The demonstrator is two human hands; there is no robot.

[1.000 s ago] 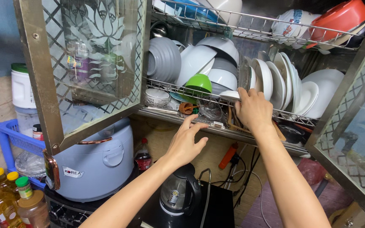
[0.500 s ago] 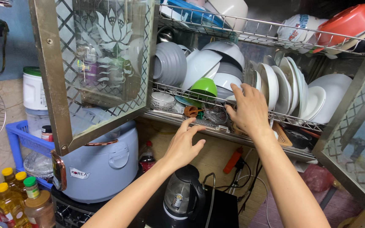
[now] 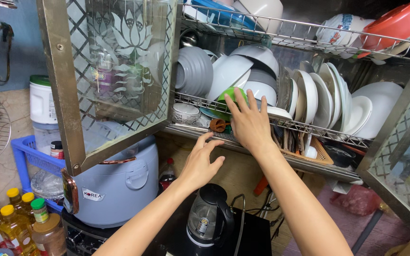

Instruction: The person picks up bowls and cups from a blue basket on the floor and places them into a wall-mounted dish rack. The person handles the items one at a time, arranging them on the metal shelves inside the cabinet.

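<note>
A: Background? Wall-hung cabinet [image 3: 281, 156] fills the frame from 12 to 3 o'clock; metal frame, wire shelves; left glass door [image 3: 105, 80] swung open at 10 o'clock, etched lotus and lattice pattern; second door [image 3: 404, 156] open at 4 o'clock.

B: Walls?

A: Blue wall [image 3: 10, 52] at 9 o'clock; beige tile [image 3: 243, 173] under the cabinet; even, soft light.

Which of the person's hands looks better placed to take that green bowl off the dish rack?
The right hand, probably. Its fingertips already lie on the green bowl at the front of the wire rack. The left hand sits lower, open, below the rack's edge and touching no dish.
</note>
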